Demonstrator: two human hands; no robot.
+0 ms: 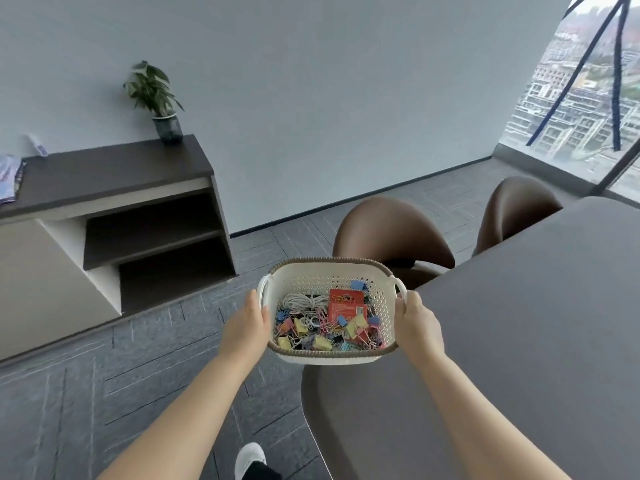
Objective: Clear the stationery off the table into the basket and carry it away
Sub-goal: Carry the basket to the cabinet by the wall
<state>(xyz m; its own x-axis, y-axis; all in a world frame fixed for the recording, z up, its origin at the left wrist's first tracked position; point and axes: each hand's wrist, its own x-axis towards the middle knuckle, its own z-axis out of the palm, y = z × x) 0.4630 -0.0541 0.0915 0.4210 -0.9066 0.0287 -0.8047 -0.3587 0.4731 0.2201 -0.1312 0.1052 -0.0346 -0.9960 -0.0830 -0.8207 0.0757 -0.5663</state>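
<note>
The white basket (313, 284) hangs in the air just off the bench (519, 341) corner, over the floor (104, 393); the left hand (247, 320) and right hand (417, 322) clamp its side handles, fingertips hidden beneath. Inside lie coloured binder clips (322, 342), a coiled white cord (301, 301) and a red packet (346, 306) with print too small to read

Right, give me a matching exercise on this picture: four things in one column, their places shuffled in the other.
1. basket
2. potted plant
3. red packet
4. brown chair

A. on the sideboard
B. beside the table
C. held by the left hand and right hand
D. inside the basket

Pairs: 1-C, 2-A, 3-D, 4-B.
</note>
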